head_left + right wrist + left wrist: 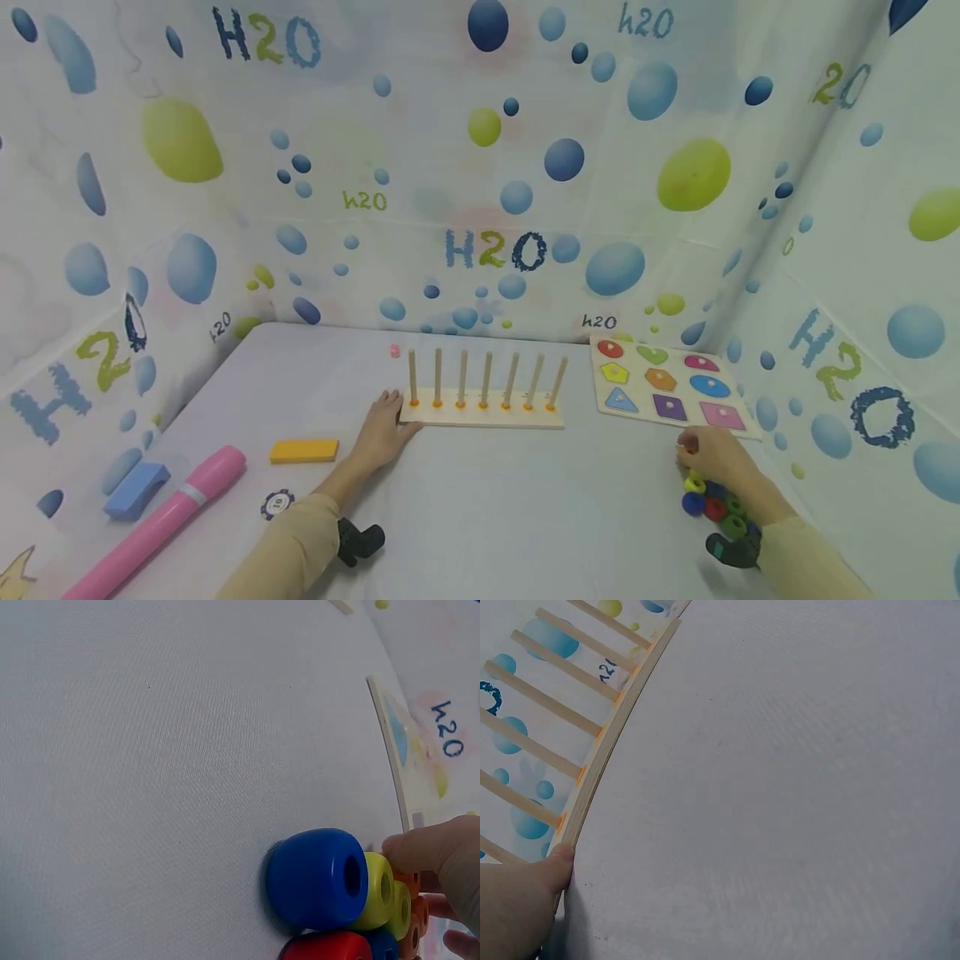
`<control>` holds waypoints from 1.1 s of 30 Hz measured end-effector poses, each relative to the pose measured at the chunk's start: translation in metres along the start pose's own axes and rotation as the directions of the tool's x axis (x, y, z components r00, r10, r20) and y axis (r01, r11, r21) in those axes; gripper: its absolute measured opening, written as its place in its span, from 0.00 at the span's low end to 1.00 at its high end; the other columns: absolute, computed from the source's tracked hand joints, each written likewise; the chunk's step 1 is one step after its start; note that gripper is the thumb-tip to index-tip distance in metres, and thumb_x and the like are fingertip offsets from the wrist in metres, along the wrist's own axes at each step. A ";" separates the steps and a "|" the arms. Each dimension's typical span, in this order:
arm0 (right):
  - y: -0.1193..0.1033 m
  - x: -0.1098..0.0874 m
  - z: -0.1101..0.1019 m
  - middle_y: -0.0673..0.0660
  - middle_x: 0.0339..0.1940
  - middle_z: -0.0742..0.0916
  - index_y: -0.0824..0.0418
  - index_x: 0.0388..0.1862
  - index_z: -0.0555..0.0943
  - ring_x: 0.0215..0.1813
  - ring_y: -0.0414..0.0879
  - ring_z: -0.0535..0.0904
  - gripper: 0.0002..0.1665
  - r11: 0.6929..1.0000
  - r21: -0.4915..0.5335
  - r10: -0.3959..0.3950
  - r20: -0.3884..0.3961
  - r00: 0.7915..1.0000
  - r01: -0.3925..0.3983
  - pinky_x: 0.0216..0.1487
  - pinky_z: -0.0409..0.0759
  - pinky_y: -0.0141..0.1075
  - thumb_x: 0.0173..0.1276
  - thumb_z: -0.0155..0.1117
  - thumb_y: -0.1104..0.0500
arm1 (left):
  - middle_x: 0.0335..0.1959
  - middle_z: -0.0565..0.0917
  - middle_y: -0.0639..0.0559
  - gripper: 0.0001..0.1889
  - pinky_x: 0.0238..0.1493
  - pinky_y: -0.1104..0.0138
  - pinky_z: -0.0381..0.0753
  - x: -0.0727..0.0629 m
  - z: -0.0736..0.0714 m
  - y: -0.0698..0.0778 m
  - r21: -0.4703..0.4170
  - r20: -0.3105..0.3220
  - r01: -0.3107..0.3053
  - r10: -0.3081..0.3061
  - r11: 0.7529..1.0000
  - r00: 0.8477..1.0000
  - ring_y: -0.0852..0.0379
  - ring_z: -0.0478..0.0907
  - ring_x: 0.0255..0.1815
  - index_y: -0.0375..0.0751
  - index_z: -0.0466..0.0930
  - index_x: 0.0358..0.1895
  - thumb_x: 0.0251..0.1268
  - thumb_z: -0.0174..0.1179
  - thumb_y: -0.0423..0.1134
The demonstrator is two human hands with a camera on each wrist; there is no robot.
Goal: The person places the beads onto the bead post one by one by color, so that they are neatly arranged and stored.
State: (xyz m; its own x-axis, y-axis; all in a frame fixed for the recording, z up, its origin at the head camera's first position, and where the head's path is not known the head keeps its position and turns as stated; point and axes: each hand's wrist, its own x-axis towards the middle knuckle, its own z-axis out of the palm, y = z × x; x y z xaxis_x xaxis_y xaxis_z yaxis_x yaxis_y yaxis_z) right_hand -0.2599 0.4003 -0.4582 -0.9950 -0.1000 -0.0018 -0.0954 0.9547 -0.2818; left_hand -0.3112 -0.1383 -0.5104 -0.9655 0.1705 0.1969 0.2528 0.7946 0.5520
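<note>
In the head view a wooden peg board [480, 417] with a row of upright pegs stands mid-table. My left hand [379, 433] grips its left end; the thumb [561, 859] lies along the front edge in the left wrist view. Over at the right, my right hand [716, 457] reaches the far side of a cluster of coloured beads with holes. Its thumb and fingers pinch an orange bead [407, 880], mostly covered by the hand. Beside it in the right wrist view are a blue bead [311, 881], yellow beads [379, 889] and a red bead [326, 947].
A shape puzzle board [637, 400] lies beyond the right hand. On the left are a yellow block [303, 451], a blue block [137, 492], a pink tube [157, 529] and a poker chip [277, 504]. A small pink piece [395, 351] lies behind the peg board.
</note>
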 end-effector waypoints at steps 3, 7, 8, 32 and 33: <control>0.004 -0.002 0.005 0.51 0.27 0.81 0.66 0.37 0.83 0.28 0.45 0.73 0.11 1.000 0.019 0.009 0.003 1.000 -0.009 0.34 0.80 0.40 0.58 0.69 0.60 | 0.67 0.59 0.26 0.36 0.71 0.45 0.46 0.000 0.001 0.000 0.001 0.012 0.002 -0.002 1.000 1.000 0.32 0.49 0.71 0.19 0.59 0.65 0.65 0.59 0.45; 0.006 -0.002 0.006 0.51 0.27 0.81 0.65 0.37 0.83 0.28 0.44 0.73 0.10 0.999 0.034 0.024 0.009 1.000 -0.024 0.33 0.80 0.39 0.59 0.69 0.59 | 0.68 0.59 0.27 0.36 0.71 0.45 0.47 0.003 -0.001 0.002 -0.006 0.010 -0.002 0.002 1.000 1.000 0.32 0.49 0.71 0.20 0.59 0.65 0.65 0.59 0.46; 0.006 -0.001 0.005 0.51 0.27 0.81 0.65 0.37 0.83 0.28 0.44 0.73 0.11 0.999 0.034 0.023 0.011 1.000 -0.023 0.33 0.80 0.39 0.59 0.69 0.59 | 0.68 0.59 0.27 0.36 0.71 0.45 0.47 0.003 -0.001 0.003 -0.009 0.008 -0.006 0.006 1.000 1.000 0.33 0.49 0.71 0.20 0.59 0.65 0.65 0.59 0.46; -0.207 0.098 -0.064 0.59 0.38 0.85 0.67 0.40 0.81 0.42 0.51 0.82 0.09 0.806 0.217 -0.442 -0.398 0.804 0.550 0.42 0.84 0.36 0.60 0.67 0.68 | 0.65 0.62 0.25 0.34 0.70 0.45 0.48 -0.003 -0.005 0.003 -0.013 -0.023 -0.039 0.039 0.999 0.999 0.32 0.52 0.70 0.19 0.62 0.63 0.64 0.60 0.43; -0.220 0.102 -0.063 0.59 0.39 0.84 0.68 0.40 0.81 0.43 0.50 0.82 0.09 0.796 0.235 -0.450 -0.387 0.804 0.558 0.43 0.84 0.35 0.60 0.66 0.68 | 0.65 0.62 0.25 0.34 0.70 0.45 0.48 -0.003 -0.006 0.003 -0.013 -0.023 -0.042 0.042 0.999 0.999 0.32 0.52 0.70 0.18 0.62 0.63 0.64 0.60 0.43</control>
State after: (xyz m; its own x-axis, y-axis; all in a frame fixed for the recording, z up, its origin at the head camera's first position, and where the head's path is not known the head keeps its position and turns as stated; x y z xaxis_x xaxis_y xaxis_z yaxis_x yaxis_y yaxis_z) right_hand -0.3426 0.1976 -0.3354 -0.7691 -0.4017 0.4972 -0.6245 0.6381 -0.4504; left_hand -0.3073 -0.1392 -0.5046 -0.9524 0.1902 0.2381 0.2941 0.7787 0.5541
